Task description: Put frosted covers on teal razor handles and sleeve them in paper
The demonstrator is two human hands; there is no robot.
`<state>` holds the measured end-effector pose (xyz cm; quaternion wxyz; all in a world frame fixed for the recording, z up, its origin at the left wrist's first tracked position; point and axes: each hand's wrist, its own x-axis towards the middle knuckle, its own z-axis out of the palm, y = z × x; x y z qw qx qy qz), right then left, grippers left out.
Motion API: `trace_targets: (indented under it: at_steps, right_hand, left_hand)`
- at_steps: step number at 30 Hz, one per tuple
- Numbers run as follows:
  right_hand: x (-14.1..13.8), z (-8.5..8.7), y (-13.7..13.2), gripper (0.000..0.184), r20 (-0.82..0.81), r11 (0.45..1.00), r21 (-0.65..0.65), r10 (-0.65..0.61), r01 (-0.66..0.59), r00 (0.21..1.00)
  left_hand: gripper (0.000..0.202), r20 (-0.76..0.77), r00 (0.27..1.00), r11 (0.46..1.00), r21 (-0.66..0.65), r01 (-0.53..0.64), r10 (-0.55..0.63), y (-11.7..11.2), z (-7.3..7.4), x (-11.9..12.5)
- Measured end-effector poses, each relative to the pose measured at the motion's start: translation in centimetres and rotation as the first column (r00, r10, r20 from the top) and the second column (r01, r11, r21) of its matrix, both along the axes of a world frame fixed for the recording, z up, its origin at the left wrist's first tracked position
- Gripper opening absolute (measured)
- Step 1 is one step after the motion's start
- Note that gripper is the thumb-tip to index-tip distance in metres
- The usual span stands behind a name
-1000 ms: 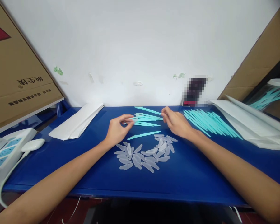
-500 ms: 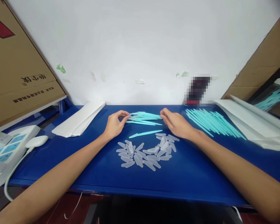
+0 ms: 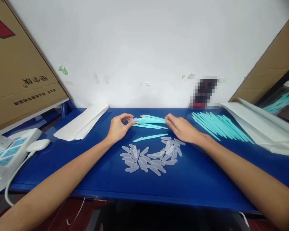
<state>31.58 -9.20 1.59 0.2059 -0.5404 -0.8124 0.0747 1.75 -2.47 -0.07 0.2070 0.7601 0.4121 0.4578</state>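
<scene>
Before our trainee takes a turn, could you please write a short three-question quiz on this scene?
1. What do the left hand and the right hand each pinch?
2. True or false: the loose translucent pieces lie inside the jar.
3. Which is nearer the left hand: A, the white stack; B, the power strip?

Key:
1. Left: a translucent piece; right: one end of a turquoise stick.
2. False: the loose translucent pieces lie on the blue table.
3. A.

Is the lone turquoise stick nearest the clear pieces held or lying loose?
Lying loose: the lone turquoise stick rests on the blue table, and neither the left hand nor the right hand touches it.
</scene>
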Motion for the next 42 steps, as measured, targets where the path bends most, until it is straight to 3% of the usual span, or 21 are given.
trace_targets:
  at_steps: [11, 20, 24, 27, 32, 36, 38, 42]
  right_hand:
    - [0.1, -0.1, 0.0, 0.026, -0.02, 1.0, -0.012, 0.001, -0.001, 1.0]
    - [-0.9, -0.2, -0.3, 0.027, -0.025, 0.999, -0.024, 0.04, -0.04, 0.999]
    - [-1.2, -0.2, -0.4, 0.028, -0.03, 0.999, 0.038, 0.019, -0.018, 0.999]
    - [-1.3, 0.3, -0.7, 0.027, -0.003, 0.995, 0.101, 0.009, -0.009, 1.0]
    - [-1.5, 1.1, -1.1, 0.029, 0.104, 0.988, -0.082, 0.139, -0.131, 0.985]
    - [-1.6, 0.9, -0.7, 0.025, 0.063, 0.976, -0.159, 0.163, -0.151, 0.985]
    - [-1.6, 0.7, -0.5, 0.024, 0.029, 0.972, -0.183, 0.155, -0.147, 0.987]
    - [-1.7, 0.6, -0.5, 0.023, 0.003, 0.962, -0.238, 0.141, -0.136, 0.99]
  left_hand:
    - [0.025, -0.03, 0.999, 0.999, 0.036, 0.016, -0.015, -0.4, 0.2, 0.1]
    - [0.017, -0.087, 0.992, 0.975, 0.197, 0.105, -0.09, -1.7, 0.7, 0.5]
    - [0.013, -0.184, 0.981, 0.959, 0.262, 0.108, -0.06, -1.2, 0.9, 0.0]
    - [0.006, -0.285, 0.959, 0.968, 0.24, 0.072, -0.001, -0.2, 0.5, -0.4]
    - [0.009, -0.307, 0.951, 0.984, 0.177, 0.038, 0.019, 0.5, 0.1, -0.6]
    - [0.015, -0.3, 0.953, 0.958, 0.26, 0.124, -0.041, -0.6, 0.7, -0.2]
    - [0.019, -0.341, 0.933, 0.937, 0.272, 0.219, -0.119, -1.5, 1.2, 0.1]
    - [0.024, -0.539, 0.782, 0.845, 0.216, 0.489, -0.314, -4.0, 2.1, 1.3]
